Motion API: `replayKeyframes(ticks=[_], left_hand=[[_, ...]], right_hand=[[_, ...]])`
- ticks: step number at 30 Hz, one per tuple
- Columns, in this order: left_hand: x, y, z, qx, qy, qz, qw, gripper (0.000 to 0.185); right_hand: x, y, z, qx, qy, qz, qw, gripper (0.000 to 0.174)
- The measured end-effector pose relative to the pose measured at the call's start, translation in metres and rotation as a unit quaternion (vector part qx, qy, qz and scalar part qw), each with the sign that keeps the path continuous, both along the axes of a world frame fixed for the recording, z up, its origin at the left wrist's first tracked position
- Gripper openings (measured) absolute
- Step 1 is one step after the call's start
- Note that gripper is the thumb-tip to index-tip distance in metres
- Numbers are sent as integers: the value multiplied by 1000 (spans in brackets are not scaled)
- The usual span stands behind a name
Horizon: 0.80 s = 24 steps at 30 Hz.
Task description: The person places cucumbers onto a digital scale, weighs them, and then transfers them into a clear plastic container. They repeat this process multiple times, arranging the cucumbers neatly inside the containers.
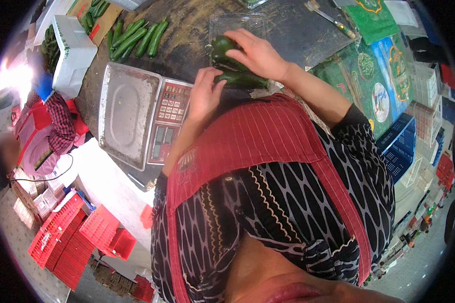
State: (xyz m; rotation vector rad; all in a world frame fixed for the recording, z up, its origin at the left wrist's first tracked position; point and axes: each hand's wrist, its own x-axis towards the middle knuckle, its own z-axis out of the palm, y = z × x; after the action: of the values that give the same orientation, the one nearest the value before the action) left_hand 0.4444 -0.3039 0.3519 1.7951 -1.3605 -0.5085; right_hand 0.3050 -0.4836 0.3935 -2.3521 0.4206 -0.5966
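A clear plastic tray point(238, 19) lies on the dark worktable in front of my apron. Inside it sit a dark green bell pepper point(220, 46) and, on the side nearer me, a long dark green vegetable point(246, 80) that looks like a cucumber. My right hand point(256, 53) curls over the pepper, its thumb and fingers on the glossy skin. At the left end of the long vegetable, my left hand point(205, 92) grips with thumb and fingers. Part of the tray is hidden beneath the hands and vegetables.
Left of my hands stands a weighing scale point(129, 113) with a keypad. Beyond it lie several cucumbers point(136, 38) and a white foam box point(74, 57). A knife point(331, 21) rests at the far right. A co-worker point(49, 132) wearing a blue glove is at the left.
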Motion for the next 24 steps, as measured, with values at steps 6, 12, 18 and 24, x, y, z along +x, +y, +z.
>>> replayKeyframes(ticks=[6,12,18,24], left_hand=[[5,3,2,51,-53,-45,996,53],[-2,-24,40,79,-230,-127,962,96],[-13,-60,26,32,-258,-217,941,97],[-23,-73,17,33,-280,-236,930,89]], right_hand=[[-10,-8,-14,22,109,30,993,44],[-20,-9,-42,165,-26,-115,979,46],[-40,-14,-59,374,-95,-201,900,42],[-41,8,-61,364,-176,-256,878,39]])
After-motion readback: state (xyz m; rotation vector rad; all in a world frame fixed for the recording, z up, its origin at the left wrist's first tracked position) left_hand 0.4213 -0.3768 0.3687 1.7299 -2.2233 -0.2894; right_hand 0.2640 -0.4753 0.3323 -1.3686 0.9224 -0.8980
